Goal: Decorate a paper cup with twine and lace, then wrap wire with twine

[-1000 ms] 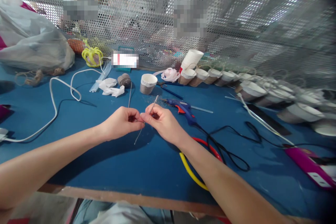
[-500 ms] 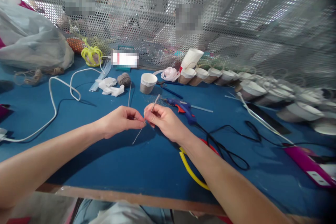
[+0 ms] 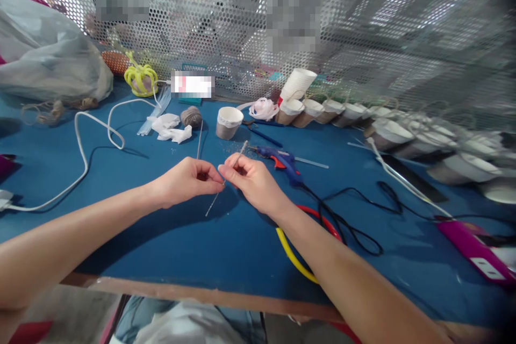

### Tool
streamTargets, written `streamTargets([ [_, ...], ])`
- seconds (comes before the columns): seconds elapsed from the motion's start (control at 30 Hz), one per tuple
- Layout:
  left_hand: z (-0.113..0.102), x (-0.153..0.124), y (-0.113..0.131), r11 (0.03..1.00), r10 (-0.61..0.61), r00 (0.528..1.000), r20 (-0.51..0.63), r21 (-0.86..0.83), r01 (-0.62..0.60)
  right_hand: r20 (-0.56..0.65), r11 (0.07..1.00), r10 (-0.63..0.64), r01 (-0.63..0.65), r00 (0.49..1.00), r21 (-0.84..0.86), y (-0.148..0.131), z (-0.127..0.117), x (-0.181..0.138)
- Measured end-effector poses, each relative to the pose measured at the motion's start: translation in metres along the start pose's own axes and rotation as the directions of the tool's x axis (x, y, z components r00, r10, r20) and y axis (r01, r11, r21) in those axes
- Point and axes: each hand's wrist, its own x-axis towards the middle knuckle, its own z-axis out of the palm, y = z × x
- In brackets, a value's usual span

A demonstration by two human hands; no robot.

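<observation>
A thin twisted wire [image 3: 214,202], its upper end thicker and apparently wrapped in grey yarn, slants between my hands above the blue table. My right hand [image 3: 252,180] pinches it along its upper part. Close against it, my left hand [image 3: 191,177] is closed with thumb and forefinger together at the wire, seemingly on a grey yarn strand [image 3: 199,142]. That strand runs back to a ball of grey yarn [image 3: 191,117]. Fingers hide the exact spot where yarn and wire meet. Beyond my hands stands a paper cup [image 3: 229,122] with a grey-wrapped lower part.
A blue glue gun [image 3: 282,162] lies right of my hands, its black cord trailing. Behind it are pliers [image 3: 264,133] and rows of wrapped cups [image 3: 391,134]. Crumpled white scraps [image 3: 167,128] and a white cable [image 3: 83,161] lie left. A perforated metal screen [image 3: 226,27] closes off the back.
The view has tilted slightly, so the table sits a little higher in the picture. Both hands keep their pinch on the wire and yarn, with only small finger shifts.
</observation>
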Motion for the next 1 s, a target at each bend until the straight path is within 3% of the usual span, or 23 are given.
streamTargets([
  [0.13, 0.001, 0.000, -0.002, 1.000, 0.006, 1.000, 0.006, 0.013, -0.006, -0.034, 0.999, -0.036, 0.035, 0.999, -0.036, 0.002, 0.003, 0.000],
  [0.27, 0.000, 0.001, -0.003, 1.000, 0.016, 1.000, 0.027, -0.012, -0.015, -0.046, 1.000, 0.011, -0.012, 0.999, -0.020, 0.001, 0.005, -0.001],
  [0.43, -0.002, 0.000, 0.001, 0.995, -0.056, 0.997, 0.060, -0.082, 0.061, 0.148, 0.978, 0.054, -0.082, 0.988, 0.193, 0.000, -0.001, 0.000],
  [0.53, -0.003, -0.001, 0.003, 0.992, -0.082, 0.994, 0.072, -0.089, 0.088, 0.209, 0.972, 0.048, -0.094, 0.977, 0.216, 0.002, -0.005, 0.002],
  [0.73, -0.003, 0.000, 0.002, 1.000, -0.013, 1.000, 0.023, -0.001, 0.013, 0.147, 0.992, 0.053, -0.069, 0.988, 0.104, 0.002, -0.004, 0.002],
  [1.0, -0.001, -0.001, 0.003, 1.000, -0.005, 1.000, 0.007, 0.030, 0.005, 0.066, 1.000, 0.001, -0.002, 0.998, 0.018, -0.001, -0.002, 0.001],
])
